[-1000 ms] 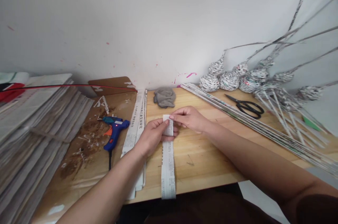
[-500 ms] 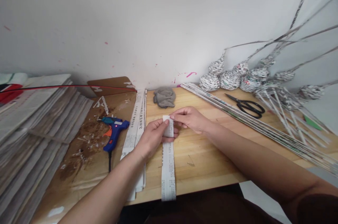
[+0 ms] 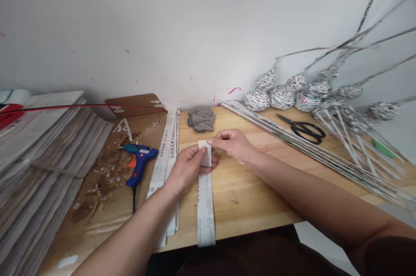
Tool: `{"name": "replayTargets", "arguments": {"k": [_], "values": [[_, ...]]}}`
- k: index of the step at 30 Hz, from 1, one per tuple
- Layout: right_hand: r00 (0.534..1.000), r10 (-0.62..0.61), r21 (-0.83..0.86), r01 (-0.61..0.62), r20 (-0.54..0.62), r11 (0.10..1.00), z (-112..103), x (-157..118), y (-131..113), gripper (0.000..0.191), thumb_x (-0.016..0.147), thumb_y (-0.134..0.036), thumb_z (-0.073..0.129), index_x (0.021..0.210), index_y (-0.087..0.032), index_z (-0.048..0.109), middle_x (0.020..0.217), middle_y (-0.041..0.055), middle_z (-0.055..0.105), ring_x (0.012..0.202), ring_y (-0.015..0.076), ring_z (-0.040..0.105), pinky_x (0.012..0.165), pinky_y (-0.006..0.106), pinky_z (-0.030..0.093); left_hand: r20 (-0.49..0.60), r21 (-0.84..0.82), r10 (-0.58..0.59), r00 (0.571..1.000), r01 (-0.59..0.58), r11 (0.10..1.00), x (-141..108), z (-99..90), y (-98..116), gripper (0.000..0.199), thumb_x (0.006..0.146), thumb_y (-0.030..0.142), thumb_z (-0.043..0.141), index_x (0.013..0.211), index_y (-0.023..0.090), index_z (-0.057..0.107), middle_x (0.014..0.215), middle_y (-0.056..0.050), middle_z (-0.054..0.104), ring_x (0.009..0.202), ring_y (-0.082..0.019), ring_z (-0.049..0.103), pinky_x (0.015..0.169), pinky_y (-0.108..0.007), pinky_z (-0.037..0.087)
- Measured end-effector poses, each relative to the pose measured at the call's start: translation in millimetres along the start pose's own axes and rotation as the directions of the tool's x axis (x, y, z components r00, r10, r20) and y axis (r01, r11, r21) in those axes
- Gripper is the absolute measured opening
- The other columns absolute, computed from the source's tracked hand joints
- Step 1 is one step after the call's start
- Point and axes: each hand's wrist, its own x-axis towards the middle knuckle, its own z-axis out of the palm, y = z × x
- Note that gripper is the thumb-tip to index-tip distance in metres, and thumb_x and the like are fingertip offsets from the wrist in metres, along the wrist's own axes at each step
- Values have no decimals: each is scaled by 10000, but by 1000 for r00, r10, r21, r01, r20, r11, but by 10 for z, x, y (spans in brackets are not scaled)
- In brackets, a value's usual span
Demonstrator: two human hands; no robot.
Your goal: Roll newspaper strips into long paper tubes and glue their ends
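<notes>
A long newspaper strip hangs down over the front edge of the wooden table, its upper end raised between my hands. My left hand pinches that end, thumb on top and fingers behind the paper. The fingertips of my right hand are closed on the strip's upper right corner. To the left of my left hand lies a stack of more newspaper strips. A crumpled grey cloth rests just beyond both hands.
At left are a blue glue gun on stained cardboard and a tied newspaper stack. Rolled paper sticks, black scissors and woven paper gourd shapes lie to the right. A white wall stands behind.
The view has shifted very slightly. Both hands keep their hold on the strip's upper end, with hardly any movement.
</notes>
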Motion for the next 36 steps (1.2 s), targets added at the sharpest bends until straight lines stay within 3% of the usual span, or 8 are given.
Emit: {"name": "replayTargets", "arguments": {"k": [2, 5, 8, 19, 26, 29, 36], "values": [[999, 27, 2, -27, 45, 1000, -42, 5, -29, 330, 705, -445, 707, 728, -118, 667, 537, -32, 502, 464, 55, 371, 398, 192, 232, 3, -11, -1, 1000, 1, 1000, 3, -8, -4, 350, 842, 429, 568, 1006, 128, 643, 844, -121, 719, 781, -207, 682, 688, -327, 551], [962, 77, 12, -83, 263, 997, -116, 16, -61, 377, 753, -463, 668, 872, -106, 696, 595, -16, 515, 503, 67, 410, 401, 191, 257, 18, -27, -7, 1000, 7, 1000, 7, -14, -5, 342, 849, 414, 564, 1012, 125, 648, 841, -119, 718, 770, -199, 680, 675, -313, 550], [920, 73, 2, -80, 385, 997, -155, 29, -51, 347, 772, -427, 668, 858, -93, 702, 582, -18, 510, 499, 60, 406, 416, 192, 275, 21, -24, -10, 1000, 11, 1000, 9, -15, 2, 346, 847, 420, 567, 1006, 126, 655, 827, -116, 718, 750, -195, 680, 657, -301, 547], [958, 51, 2, -54, 281, 999, -65, 20, 10, 348, 714, -404, 730, 887, -103, 743, 590, 10, 613, 462, 46, 379, 429, 207, 249, 21, 68, 22, 1000, -23, 997, -1, -14, -13, 360, 851, 449, 563, 965, 121, 654, 804, -114, 713, 733, -183, 673, 642, -281, 542], [985, 41, 78, -55, 167, 995, -27, -10, -35, 314, 664, -395, 758, 797, -112, 724, 636, 24, 646, 524, 91, 511, 487, 229, 387, 175, -207, -67, 982, 103, 973, -16, 4, 50, 292, 819, 252, 638, 1091, 148, 627, 1084, -134, 678, 913, -203, 670, 746, -291, 551], [995, 43, 72, -50, 95, 996, -2, -26, -52, 288, 653, -384, 764, 738, -118, 695, 599, 2, 617, 517, 84, 508, 489, 219, 385, 173, -179, -53, 984, 84, 980, -27, 16, 44, 271, 837, 288, 621, 1056, 129, 642, 1000, -131, 700, 874, -190, 676, 773, -291, 541], [1000, 6, 50, -8, 26, 999, 79, -52, 37, 375, 638, -453, 765, 602, -142, 559, 543, -11, 570, 500, 84, 482, 473, 216, 348, 56, 92, -3, 998, -2, 996, -41, 28, -29, 393, 867, 496, 514, 978, 136, 627, 719, -80, 698, 665, -160, 655, 589, -236, 510]]}}
